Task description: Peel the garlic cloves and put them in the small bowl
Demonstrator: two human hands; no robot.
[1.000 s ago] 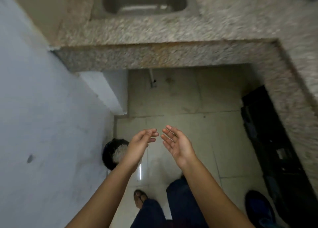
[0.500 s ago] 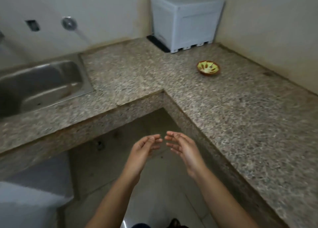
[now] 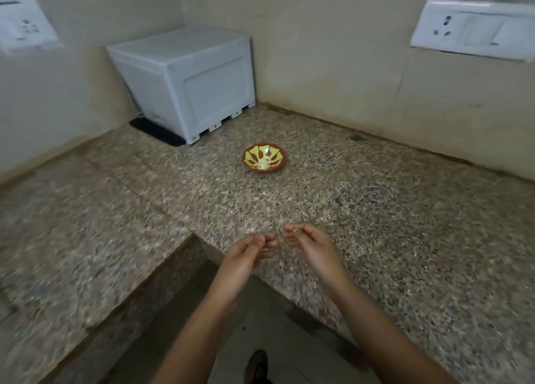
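A small brown bowl [image 3: 281, 165] with a yellow-green pattern stands on the granite counter [image 3: 390, 215], toward the back corner. Pale garlic pieces [image 3: 264, 163] lie in its middle. My left hand [image 3: 246, 256] and my right hand [image 3: 314, 247] hover side by side over the counter's inner corner, well in front of the bowl. The fingertips of the two hands nearly meet. Both hands have loosely curled fingers, and I see nothing held in either.
A pale grey box [image 3: 188, 79] sits on a black mat [image 3: 156, 131] in the back corner, left of the bowl. Wall sockets [image 3: 474, 30] hang at the upper right and the upper left [image 3: 26, 27]. The L-shaped counter wraps around a floor gap with my foot [image 3: 257, 366].
The view swung up from the floor to the counter corner, and the bowl is nearer to the middle. Both hands rose over the counter edge, and their fingers curled in more.
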